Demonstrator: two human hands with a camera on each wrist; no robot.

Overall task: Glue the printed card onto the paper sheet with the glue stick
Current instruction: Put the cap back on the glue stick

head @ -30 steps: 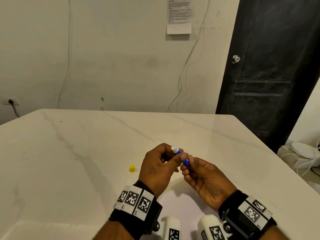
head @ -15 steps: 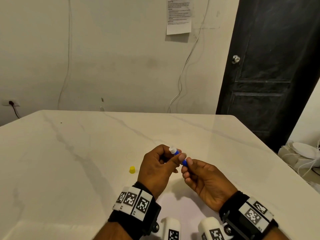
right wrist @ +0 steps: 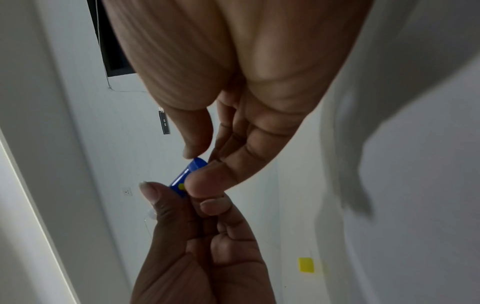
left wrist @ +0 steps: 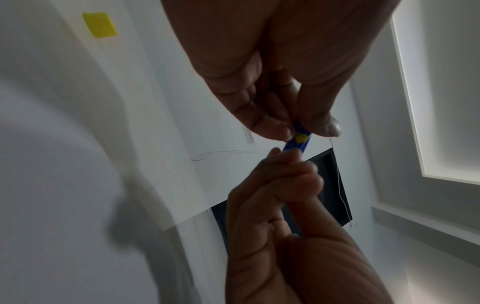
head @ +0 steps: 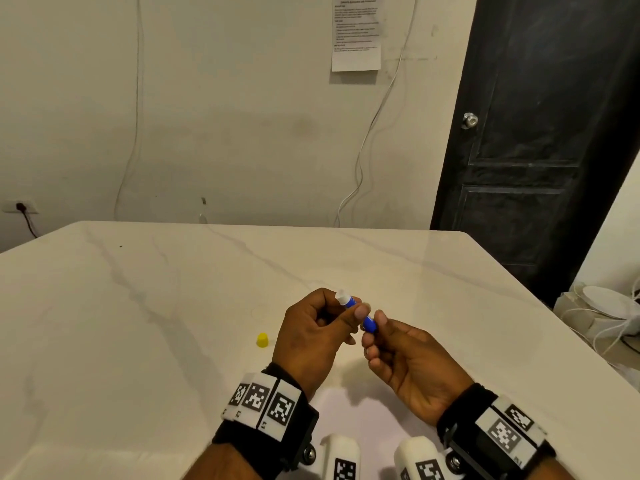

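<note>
At the lower centre of the head view I see both hands raised over the table [head: 145, 306]. My left hand [head: 311, 337] grips the upper part of the glue stick [head: 367, 323] with curled fingers and thumb (its white tip points up-left). My right hand [head: 412, 368] pinches the blue bottom end. The yellow cap [head: 262, 340] stands on the table, left of the hands. Pale paper sheet [head: 349, 414] lies below the wrists.

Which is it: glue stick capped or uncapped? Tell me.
Uncapped: the glue stick's white tip is bare, and its yellow cap sits apart on the table.
</note>
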